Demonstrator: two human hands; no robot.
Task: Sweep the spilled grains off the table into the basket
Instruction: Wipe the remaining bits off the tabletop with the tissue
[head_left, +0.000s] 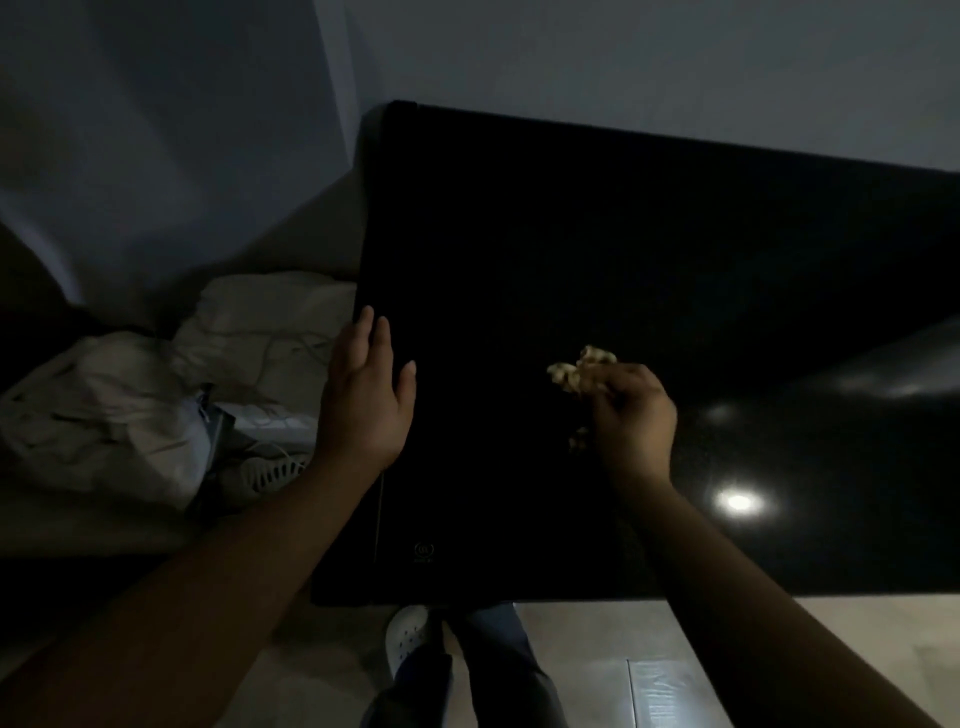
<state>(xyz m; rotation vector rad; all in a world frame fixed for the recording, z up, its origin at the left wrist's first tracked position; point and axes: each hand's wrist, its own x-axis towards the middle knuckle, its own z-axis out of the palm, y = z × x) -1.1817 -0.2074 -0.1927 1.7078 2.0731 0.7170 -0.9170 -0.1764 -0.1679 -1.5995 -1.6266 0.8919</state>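
Crumpled pale cloth (130, 405) lies heaped on the floor beyond the left edge of the glossy black table (597, 234), with a white perforated basket-like object (270, 470) partly showing beneath it; whether this is the task's basket cannot be told. Next comes the left hand (366, 395), laid flat over the table's left edge with fingers straight and nearly pressed together, thumb apart. Toward the middle of the tabletop, the right hand (631, 410) has its fingers curled, bunched around a clump of pale tan grains (579, 371); a few more grains (576, 436) lie just beside its thumb. Below the near edge, a white clog (408, 636) stands on the tiled floor (613, 634)
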